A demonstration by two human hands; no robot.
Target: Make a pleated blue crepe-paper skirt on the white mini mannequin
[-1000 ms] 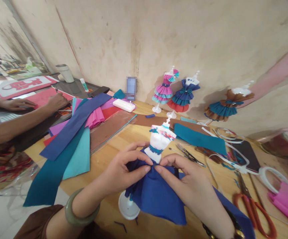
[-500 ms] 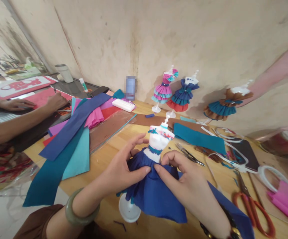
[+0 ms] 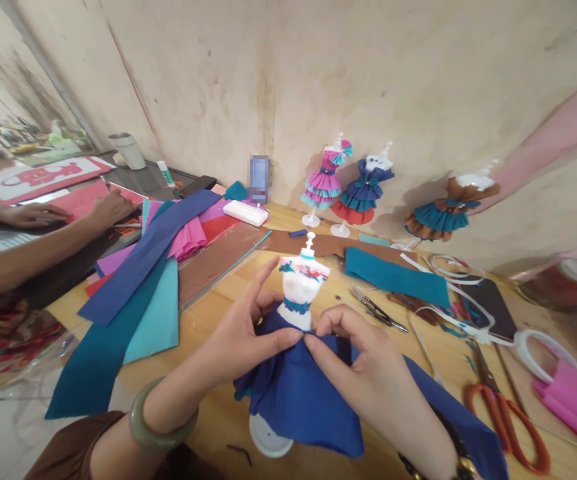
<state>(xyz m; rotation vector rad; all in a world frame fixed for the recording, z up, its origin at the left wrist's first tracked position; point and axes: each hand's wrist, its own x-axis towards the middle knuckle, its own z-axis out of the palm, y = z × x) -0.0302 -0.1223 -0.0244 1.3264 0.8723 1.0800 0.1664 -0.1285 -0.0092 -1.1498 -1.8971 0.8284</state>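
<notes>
A small white mannequin (image 3: 301, 290) stands tilted on its round base (image 3: 270, 437), with teal and red bits stuck at its chest and waist. Dark blue crepe paper (image 3: 311, 403) wraps around its lower body and hangs down in folds. My left hand (image 3: 246, 337) holds the paper at the waist, thumb pressing in front and index finger raised, other fingers behind and partly hidden. My right hand (image 3: 358, 357) pinches the top edge of the same paper beside the left thumb. A long blue tail (image 3: 461, 407) of paper passes beyond my right forearm.
Orange-handled scissors (image 3: 508, 420) and small snips (image 3: 378, 312) lie to the right, near a teal strip (image 3: 396, 275). Three dressed mannequins (image 3: 366, 193) stand by the wall. Coloured paper sheets (image 3: 153, 313) spread at left, beside another person's hands (image 3: 111, 208).
The mannequin has shifted slightly left and stands more upright. Both my hands keep their pinch on the blue paper, gathering its top edge at the waist. My left index finger is raised higher.
</notes>
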